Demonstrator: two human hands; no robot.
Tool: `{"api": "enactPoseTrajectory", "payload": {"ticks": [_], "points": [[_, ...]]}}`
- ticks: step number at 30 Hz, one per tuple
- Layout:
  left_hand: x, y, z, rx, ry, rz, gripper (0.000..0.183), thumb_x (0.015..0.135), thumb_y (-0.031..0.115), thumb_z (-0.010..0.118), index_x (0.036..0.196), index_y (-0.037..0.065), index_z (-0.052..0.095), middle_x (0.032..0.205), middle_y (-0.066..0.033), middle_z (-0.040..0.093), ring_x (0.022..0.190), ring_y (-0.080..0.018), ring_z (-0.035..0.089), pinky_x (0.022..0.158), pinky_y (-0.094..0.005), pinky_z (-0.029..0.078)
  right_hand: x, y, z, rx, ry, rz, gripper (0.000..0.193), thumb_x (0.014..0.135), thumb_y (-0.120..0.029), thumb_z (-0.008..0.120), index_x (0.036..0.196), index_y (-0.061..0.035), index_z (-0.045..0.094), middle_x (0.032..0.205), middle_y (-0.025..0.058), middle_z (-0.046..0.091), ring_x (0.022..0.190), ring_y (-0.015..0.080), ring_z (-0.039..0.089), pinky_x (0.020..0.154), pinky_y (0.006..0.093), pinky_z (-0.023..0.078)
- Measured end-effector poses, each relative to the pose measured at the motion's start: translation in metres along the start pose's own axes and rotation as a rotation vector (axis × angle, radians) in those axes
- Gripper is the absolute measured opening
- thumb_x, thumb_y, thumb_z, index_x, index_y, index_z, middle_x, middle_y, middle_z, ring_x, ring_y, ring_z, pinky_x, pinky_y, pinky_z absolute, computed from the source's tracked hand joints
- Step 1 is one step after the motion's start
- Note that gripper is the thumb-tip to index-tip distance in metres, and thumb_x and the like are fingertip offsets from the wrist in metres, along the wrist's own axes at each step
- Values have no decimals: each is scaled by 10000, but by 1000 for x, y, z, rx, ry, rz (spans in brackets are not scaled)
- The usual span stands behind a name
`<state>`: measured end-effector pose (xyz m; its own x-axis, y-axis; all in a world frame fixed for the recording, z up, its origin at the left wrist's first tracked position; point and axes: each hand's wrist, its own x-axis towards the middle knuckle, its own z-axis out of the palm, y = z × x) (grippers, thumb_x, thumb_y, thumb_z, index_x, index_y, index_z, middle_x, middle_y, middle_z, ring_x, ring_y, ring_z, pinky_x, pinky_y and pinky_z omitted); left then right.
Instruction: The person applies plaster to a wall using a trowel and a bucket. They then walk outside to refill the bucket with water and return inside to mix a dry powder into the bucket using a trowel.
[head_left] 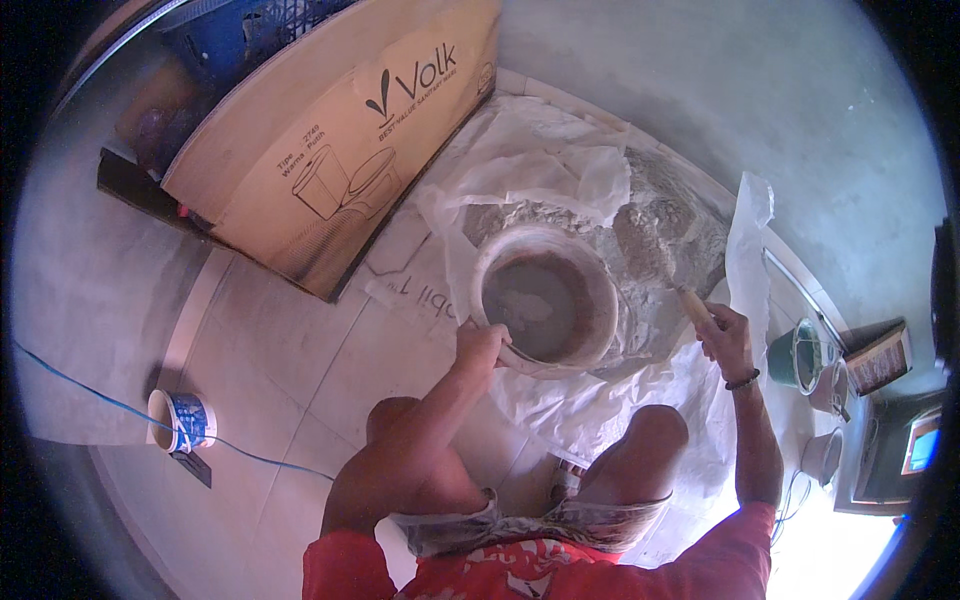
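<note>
My left hand is closed on the near-left rim of a round bucket, its inner wall smeared with grey. Wet grey mix lies in the bottom, with a paler lump in it. To the right, my right hand grips the pale wooden handle of a trowel. The trowel's blade end is in a heap of grey powder, so its outline is hard to make out. Under bucket and heap spreads a crumpled whitish plastic sheet.
A large printed cardboard panel stands at the far left. On the tiled floor sits a blue-and-white tub, with a blue cord running past it. A green bucket and other containers stand along the right wall.
</note>
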<state>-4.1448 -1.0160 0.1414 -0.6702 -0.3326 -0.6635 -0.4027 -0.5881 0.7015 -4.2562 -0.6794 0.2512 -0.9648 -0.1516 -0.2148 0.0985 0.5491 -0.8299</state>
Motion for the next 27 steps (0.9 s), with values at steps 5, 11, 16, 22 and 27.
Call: {"api": "enactPoseTrajectory", "payload": {"ticks": [5,11,16,22,27], "points": [[-8,-1,-2,10,-32,38,425,601,-63,509,1021,-6,482,830,-109,544,618,-228,591,478,-353,531,-4,-30,9,-113,-176,-154,321,743,-99,635,1047,-3,601,640,22,575,449,43,466,381,195,363],[-16,-3,1,20,-62,67,327,624,-25,523,948,7,494,726,-70,511,515,-173,508,399,-318,463,15,-28,25,-364,-341,-453,364,680,-71,667,1036,-13,615,709,49,618,586,113,565,518,257,457],[-18,-7,-2,1,-48,38,352,618,-28,520,967,10,490,774,-75,525,570,-197,537,430,-328,493,11,-47,46,-618,-409,-655,369,660,-78,664,1026,-49,623,793,108,641,693,218,621,616,325,492],[-16,-12,-5,46,-24,26,376,617,-10,530,990,5,486,841,-90,536,643,-217,561,509,-370,538,4,-44,62,-956,-375,-1036,414,704,-116,589,1115,-159,567,724,74,571,633,250,565,580,369,478],[-18,-12,-4,15,-38,20,357,611,0,539,965,9,493,827,-88,529,646,-217,561,508,-371,530,-10,-44,65,-1006,-165,-1156,416,692,-68,587,1090,-191,584,744,46,528,635,215,526,545,355,443]]}}
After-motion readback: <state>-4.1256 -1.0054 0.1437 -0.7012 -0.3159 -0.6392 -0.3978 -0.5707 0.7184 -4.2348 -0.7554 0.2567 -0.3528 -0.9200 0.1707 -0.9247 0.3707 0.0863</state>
